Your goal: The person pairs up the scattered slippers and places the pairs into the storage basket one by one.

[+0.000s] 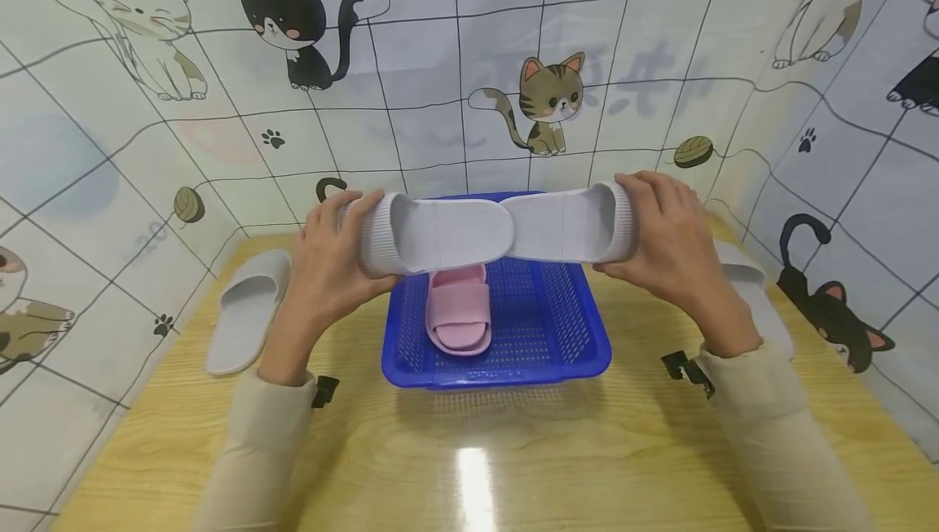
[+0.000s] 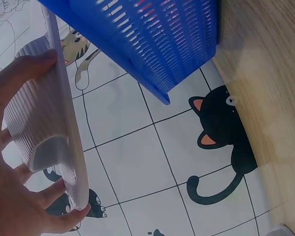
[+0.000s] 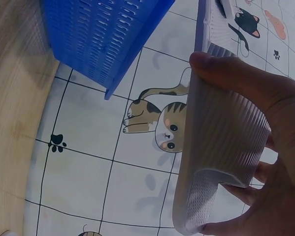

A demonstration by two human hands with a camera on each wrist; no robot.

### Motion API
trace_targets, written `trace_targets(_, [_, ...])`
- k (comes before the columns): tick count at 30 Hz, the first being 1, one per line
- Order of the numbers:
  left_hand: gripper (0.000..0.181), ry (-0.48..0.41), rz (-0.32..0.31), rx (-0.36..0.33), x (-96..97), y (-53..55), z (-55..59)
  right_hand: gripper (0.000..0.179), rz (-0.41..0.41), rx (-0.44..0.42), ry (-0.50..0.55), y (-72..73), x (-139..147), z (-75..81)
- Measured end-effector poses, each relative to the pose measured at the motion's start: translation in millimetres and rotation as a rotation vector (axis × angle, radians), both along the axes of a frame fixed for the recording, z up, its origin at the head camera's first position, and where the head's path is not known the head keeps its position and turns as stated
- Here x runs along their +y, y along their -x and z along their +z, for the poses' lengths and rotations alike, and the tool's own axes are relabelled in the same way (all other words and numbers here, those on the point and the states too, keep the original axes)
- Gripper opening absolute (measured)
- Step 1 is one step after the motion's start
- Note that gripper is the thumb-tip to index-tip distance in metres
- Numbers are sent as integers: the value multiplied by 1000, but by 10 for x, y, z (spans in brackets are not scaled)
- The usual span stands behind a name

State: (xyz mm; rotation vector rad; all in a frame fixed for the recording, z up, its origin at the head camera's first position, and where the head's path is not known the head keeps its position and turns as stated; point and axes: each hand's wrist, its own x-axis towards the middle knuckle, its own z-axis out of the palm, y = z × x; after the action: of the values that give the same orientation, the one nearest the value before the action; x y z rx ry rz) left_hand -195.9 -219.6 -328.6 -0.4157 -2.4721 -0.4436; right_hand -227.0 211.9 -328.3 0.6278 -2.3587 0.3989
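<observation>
My left hand [image 1: 333, 259] grips a light grey slide slipper [image 1: 458, 232] around its ribbed strap end. A matching grey slipper [image 1: 550, 226] is held the same way by my right hand [image 1: 663, 243]. Their heel ends meet above the blue basket [image 1: 499, 375], one heel overlapping the other. In the left wrist view, the thumb lies over the ribbed strap [image 2: 39, 113] and the fingertips reach the sole's edge. The right wrist view shows a similar hold on the other strap [image 3: 231, 132]. Inside the basket, on its left side, lies a pink slipper [image 1: 458, 312], its far end hidden.
On the wooden table [image 1: 367, 467] a light grey slipper [image 1: 245, 316] lies left of the basket. Another pale slipper [image 1: 756, 296] lies to the right, partly behind my right forearm. A cat-printed tile-pattern covering [image 1: 418, 76] rises behind and along both sides.
</observation>
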Motion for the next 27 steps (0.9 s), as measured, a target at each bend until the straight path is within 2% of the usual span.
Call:
trace_targets(9, [116, 23, 8, 8, 15, -1, -2, 116, -18, -22, -7, 0, 11, 2])
trace_targets(20, [115, 0, -18, 19, 35, -26, -28, 116, -8, -9, 18, -24, 3, 4])
trace_targets(27, [113, 25, -24, 83, 71, -10, -13, 116, -3, 3, 25, -24, 16, 38])
